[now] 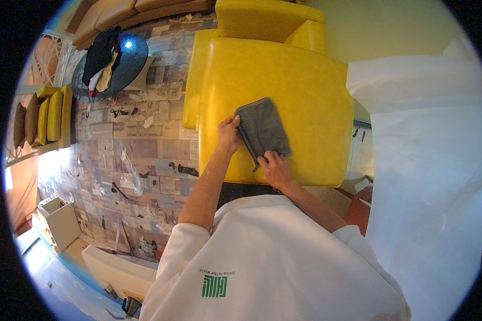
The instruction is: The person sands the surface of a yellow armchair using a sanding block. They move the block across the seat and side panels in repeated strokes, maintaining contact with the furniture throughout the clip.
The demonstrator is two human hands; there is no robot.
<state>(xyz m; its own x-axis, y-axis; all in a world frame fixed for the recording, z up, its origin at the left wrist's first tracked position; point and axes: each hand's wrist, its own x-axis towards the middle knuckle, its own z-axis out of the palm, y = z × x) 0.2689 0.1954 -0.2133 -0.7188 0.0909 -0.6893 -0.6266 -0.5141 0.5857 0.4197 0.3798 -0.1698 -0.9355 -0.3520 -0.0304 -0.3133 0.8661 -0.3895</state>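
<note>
A folded dark grey cloth (pixel 265 125) with a narrow edge trim lies at a slant on the yellow leather-like seat (pixel 310 85). My left hand (pixel 229 134) pinches the cloth at its upper-left corner. My right hand (pixel 274 170) has its fingers curled on the lower edge of the cloth, gripping it. A short dark strip hangs from the cloth's lower-left corner, beside my right hand.
A yellow backrest (pixel 257 18) stands beyond the seat. A white sheet (pixel 422 176) drapes along the right. At upper left, a dark round table (pixel 136 64) holds clothing. Scattered scraps and straps (pixel 187 170) lie on the patchwork floor. A pale box (pixel 59 222) stands at lower left.
</note>
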